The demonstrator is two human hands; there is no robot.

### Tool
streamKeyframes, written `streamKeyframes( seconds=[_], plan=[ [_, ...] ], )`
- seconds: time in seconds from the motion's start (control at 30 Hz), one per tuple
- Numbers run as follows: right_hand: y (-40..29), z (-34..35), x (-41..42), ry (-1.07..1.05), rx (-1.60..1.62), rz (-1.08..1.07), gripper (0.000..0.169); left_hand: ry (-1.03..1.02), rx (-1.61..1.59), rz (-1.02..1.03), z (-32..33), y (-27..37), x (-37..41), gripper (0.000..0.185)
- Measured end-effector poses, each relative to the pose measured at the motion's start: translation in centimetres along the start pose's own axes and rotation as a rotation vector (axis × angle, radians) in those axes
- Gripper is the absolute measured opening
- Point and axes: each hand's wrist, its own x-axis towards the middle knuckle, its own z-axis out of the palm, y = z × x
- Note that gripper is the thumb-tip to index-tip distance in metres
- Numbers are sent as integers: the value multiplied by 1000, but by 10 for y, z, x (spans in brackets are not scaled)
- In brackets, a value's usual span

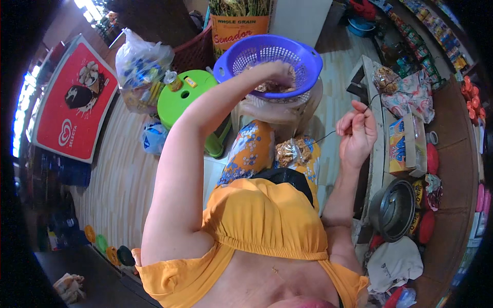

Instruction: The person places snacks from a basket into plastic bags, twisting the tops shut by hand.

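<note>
My left hand [282,75] reaches down into a purple plastic colander [265,45]. Pale brownish pieces [265,86] lie around its fingers, which are partly hidden. The colander rests on a beige plastic stool [265,109] before my knees. To the right, my right hand [356,131] is raised, palm towards me, fingers curled, with a thin dark cord [327,136] held in it. One end of the cord runs down to a clear plastic bag of brown pieces [293,152] on my lap. Beyond my fingertips it continues towards another clear bag [386,80] on the bench.
A green plastic stool [185,106] at left bears a small bottle [172,81]. Behind it stands a filled plastic bag [142,73]. Along the right, a low bench [379,127] holds a carton [407,144] and a dark metal pot [393,210]. A grain sack [240,25] stands behind the colander.
</note>
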Motion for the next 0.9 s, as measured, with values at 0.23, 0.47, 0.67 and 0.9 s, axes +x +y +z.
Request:
streamKeyframes(
  seconds=[0.23, 0.47, 0.67, 0.9],
  plan=[
    [-9, 8, 1, 84, -7, -14, 35, 1, -80, 216, -10, 7, -6, 45],
    [-3, 3, 2, 102, -45, 62, 37, -7, -1346, 266, -48, 40, -54, 16],
    [-2, 21, 5, 122, -79, 70, 33, -22, -1612, 393, -52, 78, -102, 15],
    [-1, 34, 3, 91, -223, 49, 28, 138, -1620, 360, -36, 99, -121, 10]
  ],
)
